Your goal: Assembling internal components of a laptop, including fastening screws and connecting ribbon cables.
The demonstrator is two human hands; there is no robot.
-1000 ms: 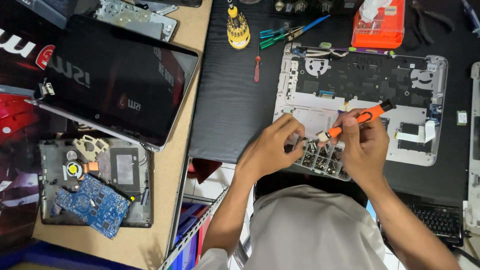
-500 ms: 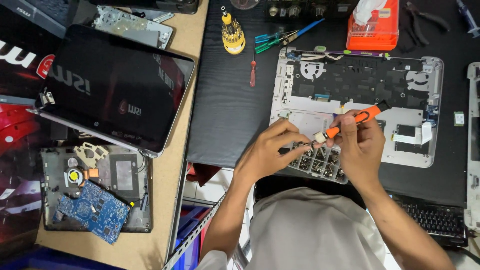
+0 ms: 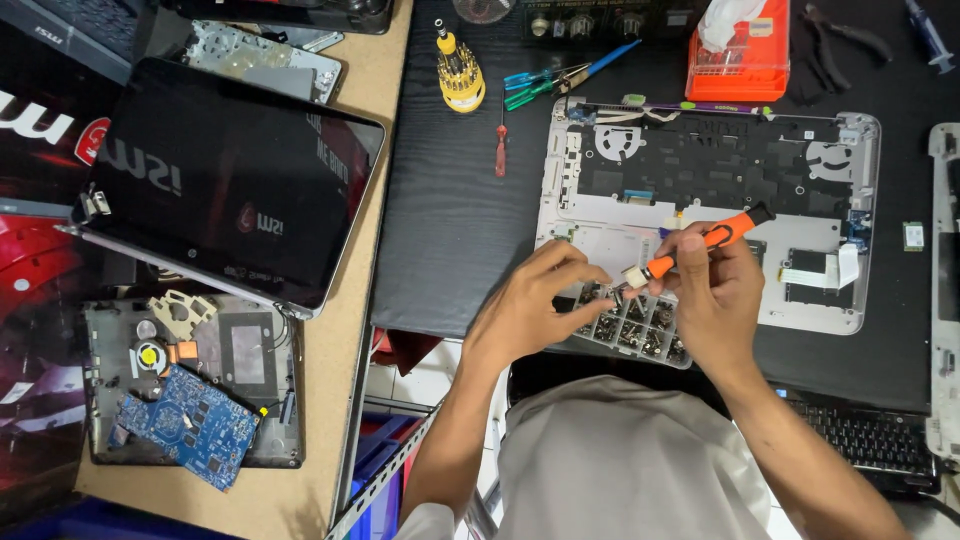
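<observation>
Pinching the orange-handled screwdriver (image 3: 700, 245) near its pale collar, the right hand (image 3: 722, 300) is closed around the shaft, while the left hand (image 3: 530, 310) is pinched at the tip, on something too small to tell. Both are held over the compartmented screw tray (image 3: 632, 325) at the black desk mat's (image 3: 450, 230) near edge, beside the opened laptop base (image 3: 600, 225). The tool is judged light, stiff, best gripped by its handle.

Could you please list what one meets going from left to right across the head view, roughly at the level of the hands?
Blue circuit board → left hand → orange-handled screwdriver → right hand → black keyboard.
</observation>
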